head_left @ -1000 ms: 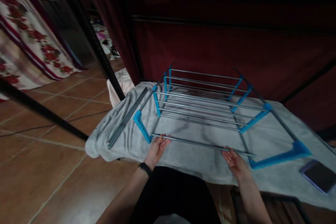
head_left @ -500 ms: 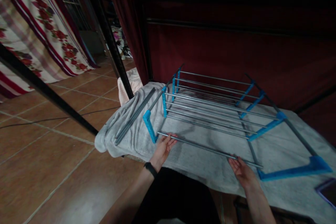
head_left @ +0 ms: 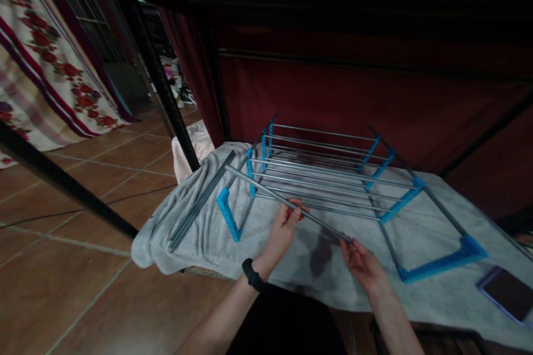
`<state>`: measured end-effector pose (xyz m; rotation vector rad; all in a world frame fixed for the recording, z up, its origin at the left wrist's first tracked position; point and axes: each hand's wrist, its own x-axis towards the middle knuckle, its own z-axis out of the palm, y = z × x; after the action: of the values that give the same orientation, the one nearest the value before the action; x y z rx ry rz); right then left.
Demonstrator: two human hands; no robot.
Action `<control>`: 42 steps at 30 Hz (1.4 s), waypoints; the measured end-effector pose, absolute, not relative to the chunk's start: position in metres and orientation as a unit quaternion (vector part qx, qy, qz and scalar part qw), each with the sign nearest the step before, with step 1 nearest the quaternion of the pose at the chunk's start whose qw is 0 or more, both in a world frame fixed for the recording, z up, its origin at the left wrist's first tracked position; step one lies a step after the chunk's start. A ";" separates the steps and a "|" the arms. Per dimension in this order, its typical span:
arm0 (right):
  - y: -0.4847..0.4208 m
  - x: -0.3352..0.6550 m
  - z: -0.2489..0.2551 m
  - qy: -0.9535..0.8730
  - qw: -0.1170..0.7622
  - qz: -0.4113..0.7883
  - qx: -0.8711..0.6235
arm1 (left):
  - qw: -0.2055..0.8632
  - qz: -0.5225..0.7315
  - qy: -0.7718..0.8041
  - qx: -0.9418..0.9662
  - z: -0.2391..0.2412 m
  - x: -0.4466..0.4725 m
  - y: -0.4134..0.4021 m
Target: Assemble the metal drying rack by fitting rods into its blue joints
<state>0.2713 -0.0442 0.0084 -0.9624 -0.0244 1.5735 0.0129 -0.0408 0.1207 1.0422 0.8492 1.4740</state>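
Rod (head_left: 266, 189) in both hands: the left hand (head_left: 283, 227) pinches it between thumb and fingers, a little right of its middle, and the right hand (head_left: 362, 266) has its fingertips closed on it near the right end, palm turned up. From the right fingers it slants away past the left ones, its far end reaching over the left side of the rack (head_left: 402, 202); whether it touches there I cannot tell. Just beyond the fingers, bars (head_left: 316, 169) run across the rack. Left of the left fingers is the left bracket (head_left: 229, 216), blue, and right of the right fingers the right bracket (head_left: 445, 260); no bar joins these two. The step in hand looks to be lining up this one loose rod over the rack. Any next move calls for the two hands to work together, since the left end sticks out far past the left fingers and could swing, and for keeping that end clear of the left bracket and of the spare rods (head_left: 202, 199), which lie farther left. Below the fingers spreads a grey blanket (head_left: 325, 288), with a phone (head_left: 510, 293) on it, right of the right hand. Outermost are the dark red curtain (head_left: 333, 100) past the rack and the tiled floor (head_left: 83, 272) well left of the fingers.
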 end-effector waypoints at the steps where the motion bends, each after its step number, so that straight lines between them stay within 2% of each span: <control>1: -0.046 0.258 0.015 -0.013 0.597 0.694 -0.402 | 0.542 0.615 0.354 0.450 0.121 0.021 -0.041; 3: -0.051 0.232 0.029 -0.032 0.571 0.736 -0.363 | 0.541 0.601 0.349 0.473 0.121 0.035 -0.043; 6: -0.062 0.205 0.047 -0.112 0.483 0.809 -0.314 | 0.517 0.585 0.359 0.511 0.123 0.046 -0.047; 9: -0.070 0.198 0.059 -0.195 0.419 0.825 -0.325 | 0.467 0.588 0.377 0.543 0.134 0.041 -0.045; 11: -0.073 0.203 0.066 -0.227 0.438 0.794 -0.355 | 0.444 0.604 0.367 0.551 0.140 0.034 -0.039; 14: -0.071 0.218 0.077 -0.248 0.512 0.714 -0.408 | 0.395 0.593 0.358 0.603 0.138 0.026 -0.029; 19: -0.067 0.240 0.097 -0.280 0.597 0.586 -0.471 | 0.210 0.422 0.428 0.771 0.118 0.022 -0.023; 25: -0.067 0.249 0.092 -0.292 0.622 0.524 -0.504 | 0.044 0.238 0.443 0.863 0.104 0.017 -0.025; 35: -0.043 0.253 0.034 -0.186 0.640 0.576 -0.473 | 0.011 0.149 0.482 0.863 0.047 -0.014 -0.012; 42: -0.021 0.261 0.001 -0.140 0.662 0.566 -0.471 | 0.008 0.093 0.481 0.872 0.024 -0.020 0.000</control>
<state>0.2610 -0.0213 0.0013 -1.0654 -0.3156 1.2797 -0.0199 0.0003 0.0244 2.7244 1.5026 0.2894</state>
